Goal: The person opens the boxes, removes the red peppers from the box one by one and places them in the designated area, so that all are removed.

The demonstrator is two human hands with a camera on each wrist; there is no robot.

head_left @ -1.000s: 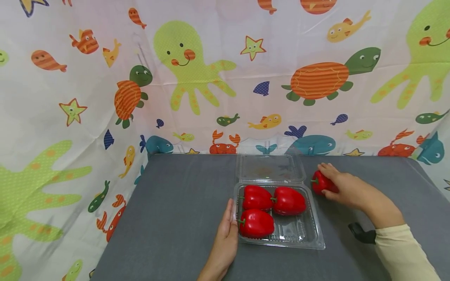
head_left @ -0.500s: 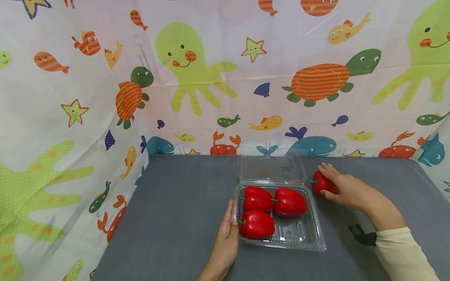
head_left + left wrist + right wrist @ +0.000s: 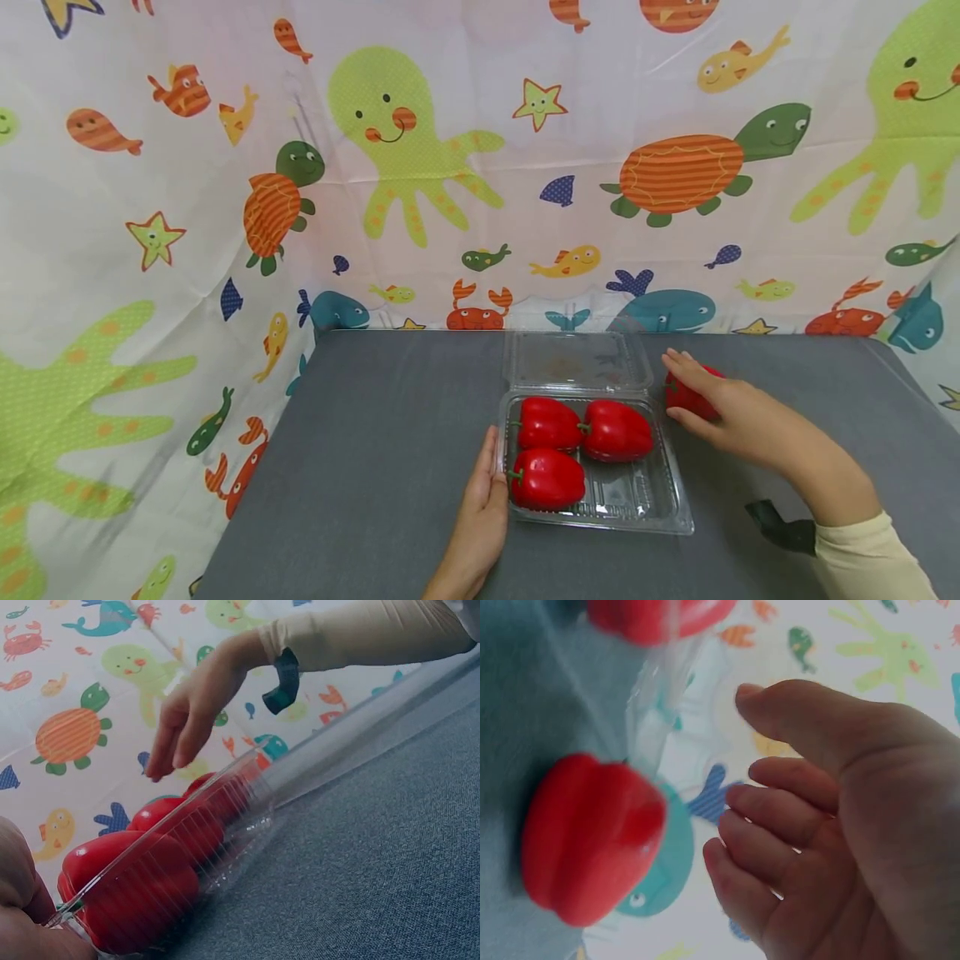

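Note:
A clear plastic clamshell container (image 3: pixel 637 500) stands on the table, its lid (image 3: pixel 577 358) folded back. Three red bell peppers lie inside: one at back left (image 3: pixel 549 423), one at back right (image 3: pixel 618 430), one at front left (image 3: pixel 547 479). My left hand (image 3: pixel 476 517) holds the container's left rim; the left wrist view shows the rim between thumb and fingers. A fourth red bell pepper (image 3: pixel 686 396) (image 3: pixel 592 840) sits on the table right of the container. Over it hovers my right hand (image 3: pixel 750 417) (image 3: pixel 817 817), fingers extended and apart from the pepper in the right wrist view.
The grey table (image 3: pixel 390 467) extends on both sides of the container. A cloth curtain (image 3: pixel 465 167) printed with sea animals hangs behind the table and along its left side. A dark strap (image 3: pixel 780 529) hangs at the right wrist.
My right hand has let go of the fourth bell pepper and lifted off it, its fingers straightening. The pepper stays on the table. The left hand and container have not moved.

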